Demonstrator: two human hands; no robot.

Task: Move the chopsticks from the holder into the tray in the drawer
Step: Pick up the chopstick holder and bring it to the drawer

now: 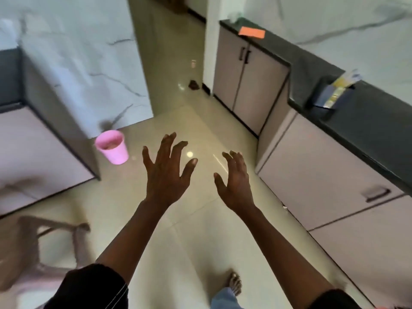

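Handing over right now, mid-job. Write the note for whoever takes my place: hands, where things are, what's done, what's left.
Left hand: open, fingers spread, empty, over the floor.
Right hand: open, empty.
Dark holder stands on the counter to the right, with pale items sticking out; too blurred to tell if they are chopsticks.
Drawer below it is shut; no tray in view.
Done: nothing that shows.
Left: reach the counter, open the drawer, move the chopsticks into the tray.
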